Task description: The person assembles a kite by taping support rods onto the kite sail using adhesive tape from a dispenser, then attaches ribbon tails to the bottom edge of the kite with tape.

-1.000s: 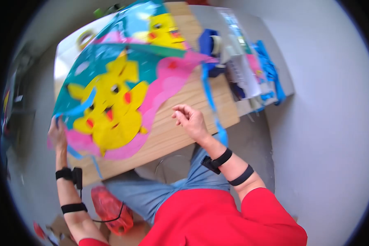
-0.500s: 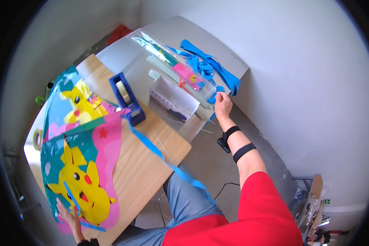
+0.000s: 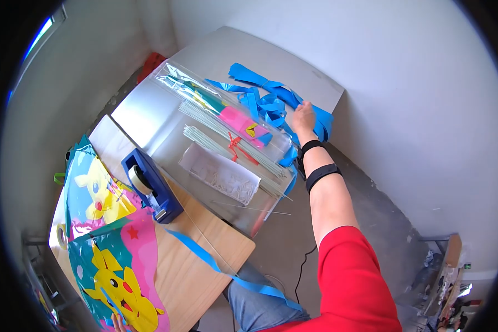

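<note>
My right hand is at the tangle of blue plastic strips on the far table, its fingers closed in a pinch on a blue strip. Only part of my left hand shows at the bottom edge, fingers apart, resting on a printed plastic kite sheet with a yellow cartoon figure. A long blue strip runs from beside the tape dispenser across the wooden board to my leg. The blue tape dispenser stands on the board next to the sheets.
On the metal table lie a clear packet with a folded printed sheet, bundled thin white rods with a red tie, and a white box of small pieces. The wooden board ends near my knees. A wall stands on the right.
My right hand has moved up and onto the pile of blue strips. The view has shifted, and my left hand is now mostly cut off at the bottom edge.
</note>
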{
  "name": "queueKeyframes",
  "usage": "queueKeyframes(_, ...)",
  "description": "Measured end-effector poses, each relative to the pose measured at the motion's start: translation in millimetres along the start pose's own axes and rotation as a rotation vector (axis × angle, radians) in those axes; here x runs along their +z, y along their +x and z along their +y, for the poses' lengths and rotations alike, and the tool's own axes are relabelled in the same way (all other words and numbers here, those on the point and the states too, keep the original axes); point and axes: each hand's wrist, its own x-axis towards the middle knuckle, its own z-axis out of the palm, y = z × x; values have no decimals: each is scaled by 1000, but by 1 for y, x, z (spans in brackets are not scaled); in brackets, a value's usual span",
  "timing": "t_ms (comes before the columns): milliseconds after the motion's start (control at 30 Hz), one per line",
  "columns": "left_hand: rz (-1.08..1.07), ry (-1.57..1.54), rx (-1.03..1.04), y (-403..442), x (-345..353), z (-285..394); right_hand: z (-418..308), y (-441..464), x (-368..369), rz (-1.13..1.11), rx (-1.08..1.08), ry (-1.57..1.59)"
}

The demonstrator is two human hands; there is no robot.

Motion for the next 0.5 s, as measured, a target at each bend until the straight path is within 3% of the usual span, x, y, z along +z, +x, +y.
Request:
queueKeyframes(133, -43, -82, -25, -2, -4, 17, 34, 8, -17, -27, 79, -332)
queueKeyframes(233, -55, -102, -58, -10, 5, 17, 83, 5, -3, -90, 20, -551)
queueKeyframes(333, -102, -167, -133, -11, 8, 26, 104, 6, -6, -112, -247, -661)
queueKeyframes(500, -120, -138, -61, -3, 10, 35, 95, 16, -6, 239, -249, -367)
